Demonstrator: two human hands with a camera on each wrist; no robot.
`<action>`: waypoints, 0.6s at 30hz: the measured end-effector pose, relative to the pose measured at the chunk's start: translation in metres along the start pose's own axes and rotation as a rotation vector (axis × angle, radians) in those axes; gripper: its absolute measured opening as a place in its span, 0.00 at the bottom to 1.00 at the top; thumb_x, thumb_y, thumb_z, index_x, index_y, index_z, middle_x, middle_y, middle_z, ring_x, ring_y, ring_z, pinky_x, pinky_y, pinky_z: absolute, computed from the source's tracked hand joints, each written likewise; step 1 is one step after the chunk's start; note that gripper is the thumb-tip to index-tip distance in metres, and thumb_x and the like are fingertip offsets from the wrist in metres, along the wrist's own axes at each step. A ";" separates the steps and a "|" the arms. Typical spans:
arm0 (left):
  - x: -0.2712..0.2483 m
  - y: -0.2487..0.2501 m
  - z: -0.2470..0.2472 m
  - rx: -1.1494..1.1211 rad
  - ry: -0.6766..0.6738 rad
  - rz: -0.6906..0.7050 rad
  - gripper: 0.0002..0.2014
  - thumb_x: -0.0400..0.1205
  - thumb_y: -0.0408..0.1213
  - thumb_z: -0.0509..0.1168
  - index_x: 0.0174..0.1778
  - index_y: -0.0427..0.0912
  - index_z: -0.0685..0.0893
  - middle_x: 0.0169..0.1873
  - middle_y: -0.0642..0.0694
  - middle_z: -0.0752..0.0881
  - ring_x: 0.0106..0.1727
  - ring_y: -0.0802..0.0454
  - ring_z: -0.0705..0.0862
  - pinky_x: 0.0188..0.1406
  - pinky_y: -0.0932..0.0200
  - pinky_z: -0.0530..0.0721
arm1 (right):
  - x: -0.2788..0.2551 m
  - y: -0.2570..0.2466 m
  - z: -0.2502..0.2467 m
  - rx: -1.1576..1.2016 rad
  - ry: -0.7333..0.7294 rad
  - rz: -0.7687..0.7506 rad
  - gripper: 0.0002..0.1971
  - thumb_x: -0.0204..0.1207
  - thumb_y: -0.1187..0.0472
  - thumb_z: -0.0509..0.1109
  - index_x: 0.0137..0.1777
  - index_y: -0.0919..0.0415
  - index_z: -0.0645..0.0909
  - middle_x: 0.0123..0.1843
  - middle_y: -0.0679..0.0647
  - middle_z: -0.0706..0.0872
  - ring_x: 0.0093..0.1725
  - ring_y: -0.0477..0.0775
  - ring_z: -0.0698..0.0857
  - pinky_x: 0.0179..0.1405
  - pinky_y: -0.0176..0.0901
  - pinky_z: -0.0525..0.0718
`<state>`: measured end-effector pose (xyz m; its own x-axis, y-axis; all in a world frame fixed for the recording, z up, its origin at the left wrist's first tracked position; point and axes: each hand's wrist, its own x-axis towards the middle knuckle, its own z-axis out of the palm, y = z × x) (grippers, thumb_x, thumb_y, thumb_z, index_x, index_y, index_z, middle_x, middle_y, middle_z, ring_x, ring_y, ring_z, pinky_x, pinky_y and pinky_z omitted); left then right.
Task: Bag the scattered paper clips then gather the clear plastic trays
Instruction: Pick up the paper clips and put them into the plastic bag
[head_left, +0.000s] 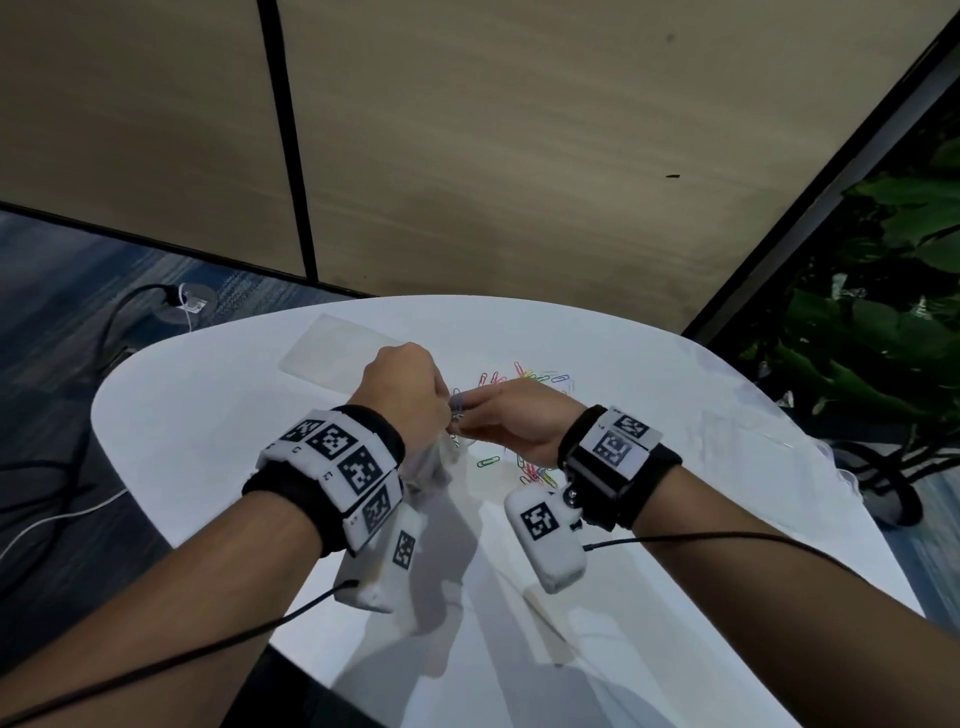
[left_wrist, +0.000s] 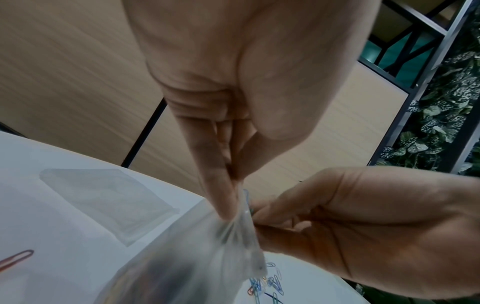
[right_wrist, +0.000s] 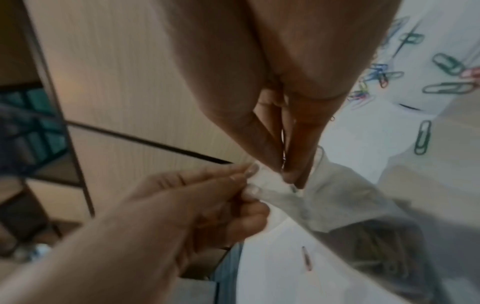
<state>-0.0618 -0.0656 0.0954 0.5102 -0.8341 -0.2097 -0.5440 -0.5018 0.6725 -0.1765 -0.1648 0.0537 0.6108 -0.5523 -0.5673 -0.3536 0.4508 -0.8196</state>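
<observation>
At frame centre, the left hand (head_left: 402, 384) pinches the clear bag (left_wrist: 197, 257) by its mouth; right hand (head_left: 511, 415) fingertips, apparently gripping paper clips (head_left: 535, 470), meet it above the white table (head_left: 208, 457).

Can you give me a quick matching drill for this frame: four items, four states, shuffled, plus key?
Items:
1. left hand
2. right hand
3. clear plastic tray
4. green paper clip

States:
A. lies flat at the table's far left, untouched
B. lies loose on the table, near the right wrist
C. pinches the plastic bag at its mouth
D. fingertips pinched together at the bag's mouth

Pairs: 1-C, 2-D, 3-A, 4-B
</observation>
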 end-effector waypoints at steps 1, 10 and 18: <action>0.000 0.000 0.000 -0.001 0.002 0.003 0.09 0.79 0.28 0.66 0.45 0.37 0.93 0.37 0.39 0.91 0.46 0.41 0.91 0.54 0.50 0.90 | 0.001 0.002 0.002 -0.091 0.060 -0.051 0.14 0.71 0.80 0.70 0.58 0.77 0.85 0.53 0.69 0.89 0.45 0.59 0.89 0.52 0.42 0.90; 0.000 -0.004 -0.003 0.009 -0.001 0.019 0.09 0.80 0.28 0.66 0.47 0.39 0.92 0.31 0.46 0.85 0.46 0.42 0.91 0.56 0.50 0.89 | -0.009 -0.003 0.008 -0.917 0.038 -0.374 0.12 0.74 0.69 0.69 0.52 0.58 0.91 0.38 0.46 0.91 0.38 0.46 0.90 0.45 0.39 0.88; -0.001 -0.015 -0.013 -0.004 -0.039 0.031 0.13 0.79 0.25 0.64 0.51 0.39 0.92 0.40 0.40 0.89 0.49 0.40 0.91 0.56 0.50 0.90 | 0.054 0.008 -0.101 -1.044 0.498 -0.153 0.19 0.82 0.56 0.66 0.71 0.61 0.80 0.70 0.62 0.83 0.68 0.63 0.82 0.72 0.52 0.77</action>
<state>-0.0458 -0.0540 0.0949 0.4668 -0.8575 -0.2161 -0.5565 -0.4747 0.6819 -0.2172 -0.2618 0.0085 0.4342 -0.8695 -0.2355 -0.8528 -0.3126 -0.4184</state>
